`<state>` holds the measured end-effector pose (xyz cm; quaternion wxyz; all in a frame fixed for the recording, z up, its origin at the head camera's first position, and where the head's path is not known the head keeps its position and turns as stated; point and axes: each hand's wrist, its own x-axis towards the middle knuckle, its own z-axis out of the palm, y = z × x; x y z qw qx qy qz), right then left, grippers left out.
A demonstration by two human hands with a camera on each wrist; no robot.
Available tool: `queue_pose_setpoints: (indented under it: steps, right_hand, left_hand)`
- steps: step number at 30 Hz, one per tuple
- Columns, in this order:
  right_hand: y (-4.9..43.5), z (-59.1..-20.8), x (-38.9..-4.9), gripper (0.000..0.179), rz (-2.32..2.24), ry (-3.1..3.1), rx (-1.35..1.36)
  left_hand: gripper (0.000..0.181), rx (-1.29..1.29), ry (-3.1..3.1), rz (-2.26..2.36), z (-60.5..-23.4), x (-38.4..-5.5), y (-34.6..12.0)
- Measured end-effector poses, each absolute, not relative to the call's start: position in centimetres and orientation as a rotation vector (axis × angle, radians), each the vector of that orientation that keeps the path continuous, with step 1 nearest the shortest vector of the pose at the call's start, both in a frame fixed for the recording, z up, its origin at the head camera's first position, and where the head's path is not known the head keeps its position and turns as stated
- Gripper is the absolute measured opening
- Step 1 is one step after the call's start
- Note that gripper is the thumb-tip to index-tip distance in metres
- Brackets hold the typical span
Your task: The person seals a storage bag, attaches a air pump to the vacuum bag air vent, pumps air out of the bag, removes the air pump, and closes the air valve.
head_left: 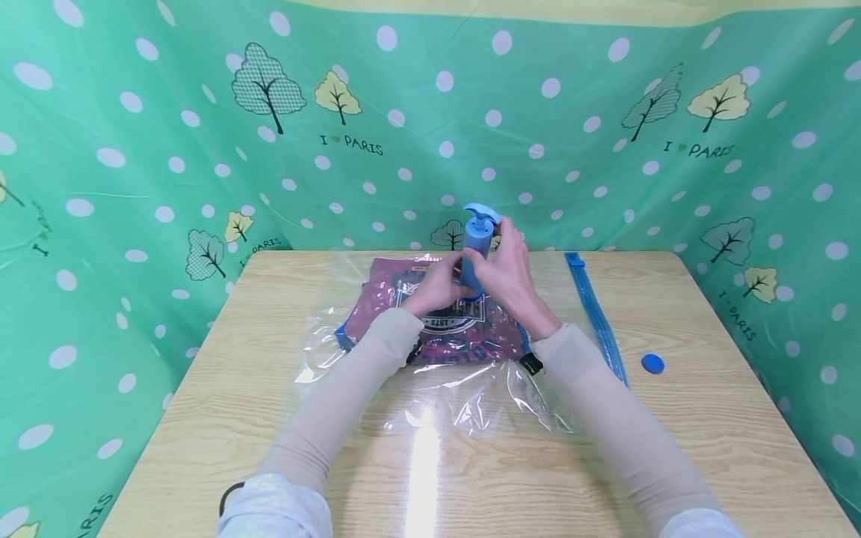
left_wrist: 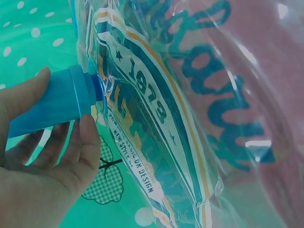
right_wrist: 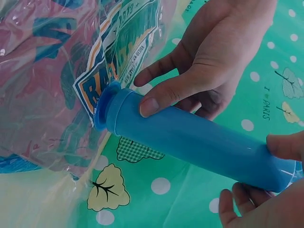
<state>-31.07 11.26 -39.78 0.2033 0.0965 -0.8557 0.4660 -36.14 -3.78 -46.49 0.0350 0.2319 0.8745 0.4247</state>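
Note:
A blue hand pump (head_left: 478, 239) stands upright on a clear plastic vacuum bag (head_left: 471, 407). Inside the bag lies a folded mauve garment (head_left: 377, 299) with a printed badge reading 1973. My left hand (head_left: 440, 284) grips the pump's lower end, thumb on one side and fingers on the other. Higher up, my right hand (head_left: 507, 273) holds the barrel just under the T-shaped handle (head_left: 482, 212). In the left wrist view, the pump's mouth meets a blue valve (left_wrist: 98, 88) on the plastic. The right wrist view shows both hands around the barrel (right_wrist: 190, 135).
A blue zip strip (head_left: 599, 317) with a slider runs along the bag's right edge. To its right, a round blue cap (head_left: 652, 364) lies on the wooden table (head_left: 222, 388). Black buckles (head_left: 531, 364) show at the garment's front edge. A green dotted curtain (head_left: 430, 97) surrounds the table.

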Motion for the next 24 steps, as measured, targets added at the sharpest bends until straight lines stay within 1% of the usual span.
queue_pose_setpoints:
  steps: [4, 6, 12, 24]
  right_hand:
    - [11.16, -39.97, -31.22, 0.078, 1.264, -2.423, 0.246]
    - [11.08, -40.13, -31.35, 0.08, 1.234, -2.429, 0.232]
    - [11.05, -40.41, -31.52, 0.064, 1.227, -2.373, 0.251]
    - [11.64, -40.02, -31.49, 0.059, 1.239, -2.4, 0.328]
  left_hand:
    - [0.059, 0.655, 2.718, 1.288, -46.4, -35.99, -3.73]
    - [0.059, 0.64, 2.728, 1.288, -46.41, -35.93, -3.74]
    - [0.063, 0.685, 2.705, 1.322, -46.69, -35.98, -3.76]
    - [0.064, 0.698, 2.693, 1.341, -46.81, -36.19, -3.85]
